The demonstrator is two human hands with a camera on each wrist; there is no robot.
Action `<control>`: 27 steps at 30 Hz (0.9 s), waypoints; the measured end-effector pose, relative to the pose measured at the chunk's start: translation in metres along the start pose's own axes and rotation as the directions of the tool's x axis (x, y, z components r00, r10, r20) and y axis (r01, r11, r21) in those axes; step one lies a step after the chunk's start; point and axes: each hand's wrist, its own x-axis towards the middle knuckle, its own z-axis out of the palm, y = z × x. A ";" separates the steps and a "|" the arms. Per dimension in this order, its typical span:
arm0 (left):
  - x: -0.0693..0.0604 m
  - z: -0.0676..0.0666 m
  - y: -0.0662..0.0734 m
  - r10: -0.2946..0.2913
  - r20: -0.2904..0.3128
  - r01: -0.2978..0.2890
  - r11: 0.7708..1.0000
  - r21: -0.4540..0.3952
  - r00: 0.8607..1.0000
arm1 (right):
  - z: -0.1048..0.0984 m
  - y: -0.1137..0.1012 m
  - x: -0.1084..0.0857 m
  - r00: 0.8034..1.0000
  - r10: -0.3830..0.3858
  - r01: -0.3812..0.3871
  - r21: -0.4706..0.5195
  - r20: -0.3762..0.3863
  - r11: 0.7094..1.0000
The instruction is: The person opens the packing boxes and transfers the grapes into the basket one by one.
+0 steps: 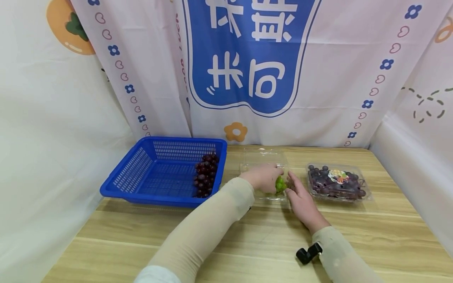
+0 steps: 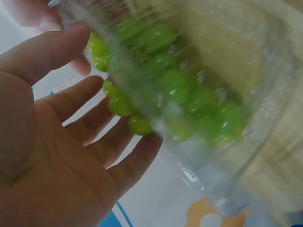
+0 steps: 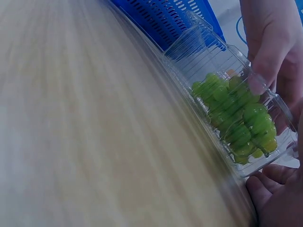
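Note:
A bunch of green grapes lies in a clear plastic box, seen through its wall in the right wrist view. My left hand reaches over the box from the left. In the left wrist view, that hand's fingers are spread and loosely bent, with the fingertips at the grapes. At the box's right end is my right hand, its fingers extended beside the grapes. The right wrist view has its fingertips touching the box's lower corner. Part of the bunch is hidden by the left hand in the head view.
To the left stands a blue plastic basket with dark red grapes along its right side. A closed clear box of dark grapes with a round label sits at the right. Printed cloth hangs behind the wooden table.

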 end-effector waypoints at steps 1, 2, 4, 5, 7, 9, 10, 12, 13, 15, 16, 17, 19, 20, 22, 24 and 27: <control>0.000 0.002 0.000 -0.005 -0.011 0.005 1.000 0.010 1.000 | 0.000 0.000 0.000 1.000 -0.001 0.001 0.000 0.000 1.000; 0.000 0.004 -0.001 -0.011 -0.020 0.011 1.000 0.022 1.000 | 0.000 0.000 0.000 1.000 -0.002 0.002 0.001 0.000 1.000; 0.000 0.008 -0.001 -0.021 -0.036 0.023 0.999 0.041 0.999 | 0.000 0.001 0.000 1.000 -0.003 0.003 0.006 0.002 1.000; 0.000 0.010 -0.002 -0.023 -0.045 0.025 0.998 0.053 0.999 | 0.000 0.001 0.000 1.000 -0.005 0.005 0.009 0.004 1.000; 0.001 0.015 -0.004 -0.023 -0.061 0.028 0.997 0.078 0.998 | 0.000 0.001 0.001 1.000 -0.007 0.007 0.019 0.008 1.000; 0.003 0.019 -0.005 -0.022 -0.076 0.030 0.995 0.098 0.997 | 0.000 0.001 0.001 1.000 -0.010 0.010 0.026 0.010 1.000; 0.004 0.021 -0.005 -0.023 -0.081 0.032 0.994 0.106 0.996 | 0.000 0.001 0.000 1.000 -0.012 0.012 0.027 0.010 1.000; 0.006 0.025 -0.006 -0.028 -0.088 0.038 0.992 0.122 0.996 | 0.000 0.001 0.000 1.000 -0.015 0.014 0.027 0.009 1.000; 0.007 0.027 -0.006 -0.031 -0.089 0.042 0.991 0.131 0.996 | 0.000 0.001 0.000 1.000 -0.016 0.015 0.026 0.009 1.000; 0.009 0.031 -0.007 -0.031 -0.096 0.045 0.988 0.150 0.995 | 0.000 0.001 0.001 1.000 -0.015 0.015 0.024 0.008 1.000; 0.010 0.032 -0.007 -0.029 -0.100 0.045 0.986 0.160 0.995 | 0.000 0.001 0.001 1.000 -0.015 0.015 0.024 0.008 1.000; 0.011 0.034 -0.007 -0.026 -0.103 0.044 0.984 0.174 0.994 | 0.000 0.001 0.001 1.000 -0.016 0.016 0.025 0.008 1.000; 0.013 0.036 -0.008 -0.025 -0.108 0.045 0.981 0.190 0.994 | 0.001 0.001 0.001 1.000 -0.018 0.018 0.028 0.008 0.999; 0.014 0.037 -0.008 -0.025 -0.109 0.045 0.980 0.193 0.994 | 0.001 0.000 0.001 1.000 -0.021 0.020 0.031 0.010 0.999; 0.015 0.038 -0.008 -0.029 -0.105 0.049 0.981 0.190 0.994 | 0.001 0.000 0.001 1.000 -0.026 0.025 0.040 0.013 0.999; 0.015 0.039 -0.008 -0.032 -0.106 0.051 0.981 0.185 0.994 | 0.001 0.000 0.001 0.999 -0.029 0.028 0.047 0.017 0.998; 0.016 0.039 -0.007 -0.032 -0.103 0.050 0.982 0.181 0.994 | 0.001 -0.001 0.001 0.999 -0.028 0.027 0.054 0.017 0.998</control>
